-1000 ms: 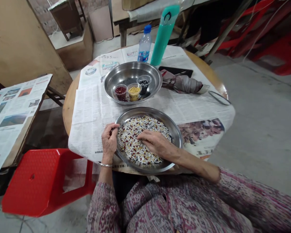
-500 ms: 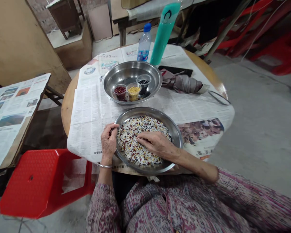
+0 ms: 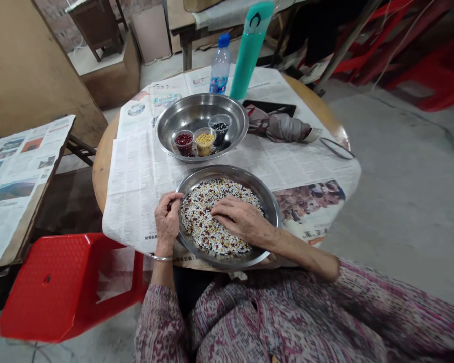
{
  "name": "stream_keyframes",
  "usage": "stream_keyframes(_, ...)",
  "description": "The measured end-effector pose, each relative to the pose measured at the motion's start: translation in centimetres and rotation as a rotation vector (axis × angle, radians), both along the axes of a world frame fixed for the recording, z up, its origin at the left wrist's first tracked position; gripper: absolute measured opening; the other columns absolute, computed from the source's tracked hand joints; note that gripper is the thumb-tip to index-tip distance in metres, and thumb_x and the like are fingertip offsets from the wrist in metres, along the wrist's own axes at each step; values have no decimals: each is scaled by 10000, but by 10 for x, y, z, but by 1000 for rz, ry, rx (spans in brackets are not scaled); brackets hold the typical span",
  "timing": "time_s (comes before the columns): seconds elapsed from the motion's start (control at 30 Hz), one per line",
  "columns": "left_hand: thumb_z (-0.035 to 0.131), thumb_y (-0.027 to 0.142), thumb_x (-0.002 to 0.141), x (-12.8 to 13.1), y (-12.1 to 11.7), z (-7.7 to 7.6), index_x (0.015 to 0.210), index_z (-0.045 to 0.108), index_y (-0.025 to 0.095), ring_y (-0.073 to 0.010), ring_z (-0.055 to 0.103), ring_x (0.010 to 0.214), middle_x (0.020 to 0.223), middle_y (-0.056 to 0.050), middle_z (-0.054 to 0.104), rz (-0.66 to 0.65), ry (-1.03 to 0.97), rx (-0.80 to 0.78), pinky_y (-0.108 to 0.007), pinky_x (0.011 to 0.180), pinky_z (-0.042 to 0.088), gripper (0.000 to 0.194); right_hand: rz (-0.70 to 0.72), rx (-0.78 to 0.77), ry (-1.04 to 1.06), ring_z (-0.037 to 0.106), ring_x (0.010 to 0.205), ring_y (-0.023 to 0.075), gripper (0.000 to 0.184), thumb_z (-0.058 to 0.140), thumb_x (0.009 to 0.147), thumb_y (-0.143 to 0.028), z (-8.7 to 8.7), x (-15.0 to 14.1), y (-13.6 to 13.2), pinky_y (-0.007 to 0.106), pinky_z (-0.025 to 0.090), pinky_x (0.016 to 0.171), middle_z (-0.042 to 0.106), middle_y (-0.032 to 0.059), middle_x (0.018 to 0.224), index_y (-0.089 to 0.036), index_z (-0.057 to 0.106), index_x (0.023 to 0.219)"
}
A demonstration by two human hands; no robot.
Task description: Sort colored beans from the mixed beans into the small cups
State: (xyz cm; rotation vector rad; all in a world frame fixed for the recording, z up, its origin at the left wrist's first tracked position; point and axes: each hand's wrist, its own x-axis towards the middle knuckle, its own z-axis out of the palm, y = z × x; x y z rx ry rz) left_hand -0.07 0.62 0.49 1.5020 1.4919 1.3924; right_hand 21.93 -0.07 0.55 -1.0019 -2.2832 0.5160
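Just under the R hand (image 3: 244,222), the white/red/yellow/black mix (image 3: 196,227) covers most of the near bowl (image 3: 271,201), so imo tons left, tho the red cup (image 3: 184,143), yellow cup (image 3: 205,142) and black cup (image 3: 220,132) beyond it each have a decent bit. R fingers curl onto the mix, L hand (image 3: 167,219) has a fingertip at the bowl's edge; can't tell if either's pinching anything tbh. Vs half a sec ago, basically same, cups unmoved, just the view shifted a bit.
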Motion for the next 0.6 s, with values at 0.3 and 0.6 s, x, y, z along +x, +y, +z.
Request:
stream_keyframes(0.3,530,195,878,0,0,3,905,687,208,-177,614,986,972,-21,679,-10,27,-22,-315,944,463,159,-10,-59,-26,636,908,190,175,508,939,-183,0,-1,2,330,508,819,687,74,948,-183,679,970)
stream_keyframes(0.6,528,173,868,3,-1,5,894,681,209,-176,612,962,955,-17,674,-15,31,-11,-308,904,468,160,-18,-91,-13,633,899,182,170,512,947,-214,-2,-3,3,335,506,818,692,57,932,-200,681,963)
